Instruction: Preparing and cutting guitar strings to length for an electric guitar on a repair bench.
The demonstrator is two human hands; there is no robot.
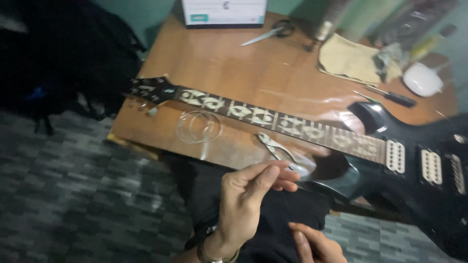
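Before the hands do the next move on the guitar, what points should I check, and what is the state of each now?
1. Guitar lies flat on the table: ok.
2. Neck free of strings: cannot tell, blurred.
3. Coiled string lies on the table beside the neck: ok.
4. Left hand pinching something: cannot tell.
5. Right hand empty: cannot tell, partly out of view.
6. Scissors away from the hands: ok.

The light is dim and cool, and the whole view is soft with motion blur. The wooden table point(219, 63) shows pale glare by the guitar point(414, 165), while the left side sinks into near-black shadow. The raised left hand point(246, 202) is smeared at the fingertips.
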